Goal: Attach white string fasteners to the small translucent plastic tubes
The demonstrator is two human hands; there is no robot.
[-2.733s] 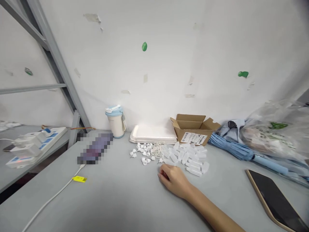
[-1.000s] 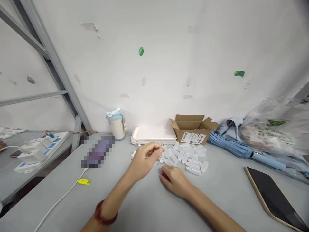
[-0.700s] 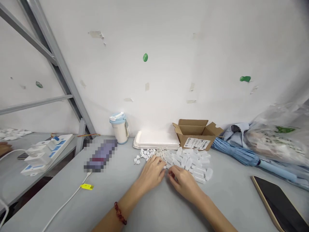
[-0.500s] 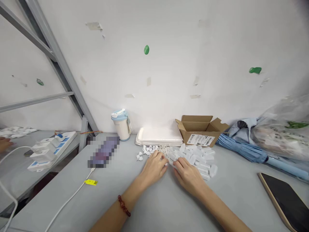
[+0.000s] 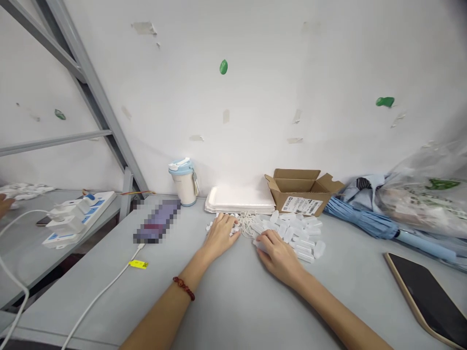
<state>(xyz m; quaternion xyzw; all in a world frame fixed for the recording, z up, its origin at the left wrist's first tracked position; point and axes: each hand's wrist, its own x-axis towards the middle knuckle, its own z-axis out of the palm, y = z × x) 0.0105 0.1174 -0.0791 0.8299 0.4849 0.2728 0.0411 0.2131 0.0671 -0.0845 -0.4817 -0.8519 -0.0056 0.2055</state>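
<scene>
**Right hand on a bottle, left hand over the caps**

The right hand [image 5: 276,251] has its fingers closed on a small translucent bottle [image 5: 260,245], low over the grey table [image 5: 226,311]. The left hand [image 5: 220,234], a red beaded bracelet [image 5: 184,288] on its wrist, is palm down with bent fingers over the small white caps [image 5: 209,226]; its fingertips are partly hidden, so whether they pinch a cap cannot be told.

Between the hands, just beyond them, lies a tangle of pale loops [image 5: 247,224]. Beside it, beyond the right hand, more translucent bottles [image 5: 302,238] lie in a loose pile.

Behind these are a flat white stack [image 5: 242,200] and an open cardboard box [image 5: 299,197]. A lidded tumbler [image 5: 184,184] stands upright to the left, near a pixelated object [image 5: 157,221] at a white cable [image 5: 100,294]. To the right lie a folded blue umbrella [image 5: 361,218], a clear plastic bag [image 5: 419,199] and a phone [image 5: 425,294]. At the far left edge, another person's hand [image 5: 5,204] shows.
</scene>
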